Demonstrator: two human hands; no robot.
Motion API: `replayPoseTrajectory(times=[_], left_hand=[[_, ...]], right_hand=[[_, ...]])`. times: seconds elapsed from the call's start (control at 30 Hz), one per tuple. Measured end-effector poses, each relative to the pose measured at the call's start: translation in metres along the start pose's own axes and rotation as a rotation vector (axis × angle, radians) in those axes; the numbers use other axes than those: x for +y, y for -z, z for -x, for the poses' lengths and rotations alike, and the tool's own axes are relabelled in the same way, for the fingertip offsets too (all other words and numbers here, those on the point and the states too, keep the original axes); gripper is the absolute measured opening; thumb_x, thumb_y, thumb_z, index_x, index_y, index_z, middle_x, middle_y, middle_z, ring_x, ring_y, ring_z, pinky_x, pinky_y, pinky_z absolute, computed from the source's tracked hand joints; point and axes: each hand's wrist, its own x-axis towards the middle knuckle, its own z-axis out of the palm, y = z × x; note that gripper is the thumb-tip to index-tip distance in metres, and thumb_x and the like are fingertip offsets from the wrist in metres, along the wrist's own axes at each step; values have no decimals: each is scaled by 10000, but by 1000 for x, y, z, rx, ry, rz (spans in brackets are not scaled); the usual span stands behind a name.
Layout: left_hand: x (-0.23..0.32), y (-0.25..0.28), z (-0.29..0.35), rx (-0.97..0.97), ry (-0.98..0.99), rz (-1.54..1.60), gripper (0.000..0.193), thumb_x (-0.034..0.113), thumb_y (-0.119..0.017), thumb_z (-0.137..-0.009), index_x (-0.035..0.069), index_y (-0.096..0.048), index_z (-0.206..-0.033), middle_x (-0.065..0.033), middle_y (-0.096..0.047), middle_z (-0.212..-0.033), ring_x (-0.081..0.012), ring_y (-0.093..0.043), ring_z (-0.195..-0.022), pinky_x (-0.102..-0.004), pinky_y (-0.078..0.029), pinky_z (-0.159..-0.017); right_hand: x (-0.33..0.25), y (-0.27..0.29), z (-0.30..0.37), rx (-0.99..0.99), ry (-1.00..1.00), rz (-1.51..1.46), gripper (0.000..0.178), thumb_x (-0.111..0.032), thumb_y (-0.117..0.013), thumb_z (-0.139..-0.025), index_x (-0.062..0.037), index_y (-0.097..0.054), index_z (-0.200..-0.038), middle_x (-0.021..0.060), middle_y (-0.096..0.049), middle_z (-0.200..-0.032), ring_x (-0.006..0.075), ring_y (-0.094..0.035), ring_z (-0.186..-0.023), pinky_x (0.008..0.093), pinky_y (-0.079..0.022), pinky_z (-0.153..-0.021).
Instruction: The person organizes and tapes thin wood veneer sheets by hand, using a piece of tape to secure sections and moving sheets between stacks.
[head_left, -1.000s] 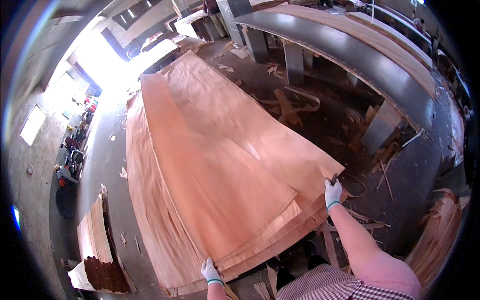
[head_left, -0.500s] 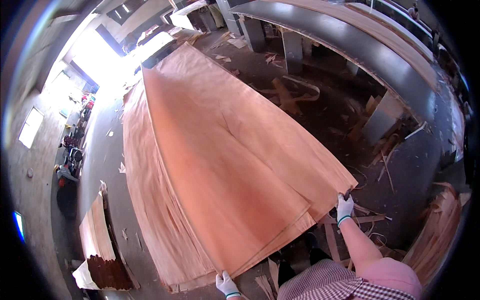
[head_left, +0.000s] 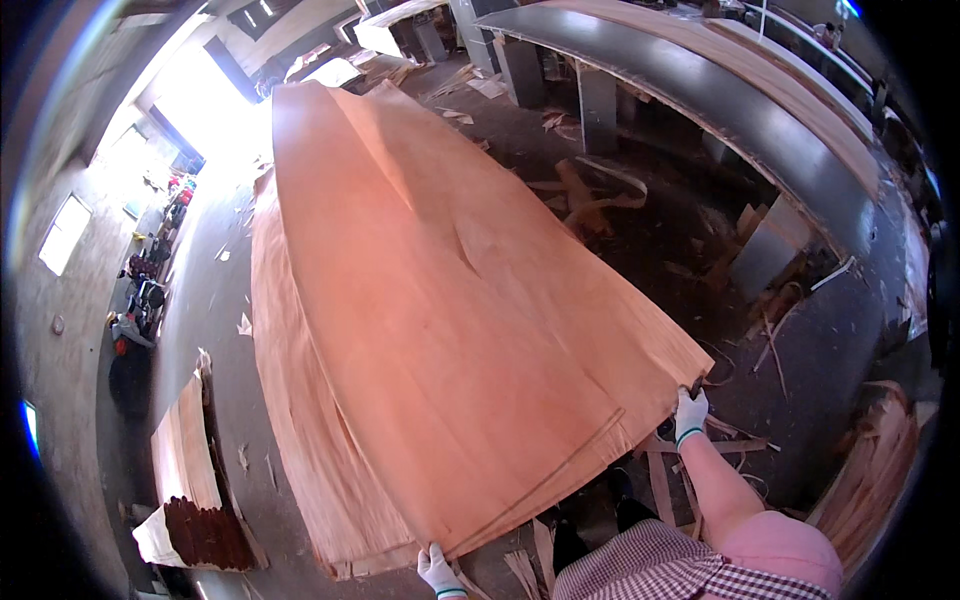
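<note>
A large, thin reddish-brown wood veneer sheet (head_left: 430,330) stretches away from me over a stack of similar sheets, whose paler edge (head_left: 310,440) shows along the left. My left hand (head_left: 437,570), in a white glove, pinches the sheet's near left corner. Out to the right, my right hand (head_left: 690,412), gloved in white with a green cuff line, grips the near right corner, where a small dark thing shows at the fingers. Between the hands, the near edges of two sheets overlap. The top sheet bulges upward toward its far left end.
A long dark-topped table (head_left: 700,100) on grey block legs runs along the right. Veneer scraps (head_left: 595,195) litter the floor beneath it. On the left floor lies a pale and dark-brown veneer piece (head_left: 200,500). A veneer bundle (head_left: 875,460) rests at the lower right.
The top sheet has billowed and spread leftward, its far left edge now covering more of the stack. My left hand has shifted slightly left; my right hand has barely moved.
</note>
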Motion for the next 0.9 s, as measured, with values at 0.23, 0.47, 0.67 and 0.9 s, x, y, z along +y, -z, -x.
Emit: replayPoseTrajectory(times=[0.23, 0.47, 0.67, 0.9], left_hand=[[-23, -9, -32, 53, 23, 23, 127, 129, -583, -906, 79, -565, -790, 26, -526, -641, -64, -427, -456, -225, -340, -374], [-15, -48, -81, -19, 185, -79, 206, 225, -594, -906, 160, -504, -733, 42, -454, -579, -87, -394, -396, -237, -279, -316], [-34, -56, -102, 14, 179, -138, 184, 240, -614, -903, 119, -557, -776, 36, -506, -618, -92, -448, -434, -236, -337, -349], [-48, -60, -106, 1, 218, -180, 195, 252, -614, -905, 117, -560, -775, 26, -521, -638, -102, -465, -448, -252, -349, -352]], right_hand=[[-20, -12, 5, -8, 34, -9, 175, -83, -609, -884, -7, -588, -1039, 15, -552, -709, 108, -470, -444, 259, -396, -407], [-14, -59, -25, 9, 111, 86, 159, -89, -618, -877, 2, -602, -1007, 46, -593, -700, 134, -527, -469, 296, -424, -423], [-12, -78, -24, 17, -21, 82, 164, -92, -621, -868, 6, -600, -998, 69, -593, -663, 158, -540, -449, 315, -418, -434], [12, -74, -46, 71, 11, 215, 122, -126, -649, -829, -24, -592, -863, 49, -574, -605, 150, -537, -414, 302, -413, -384]])
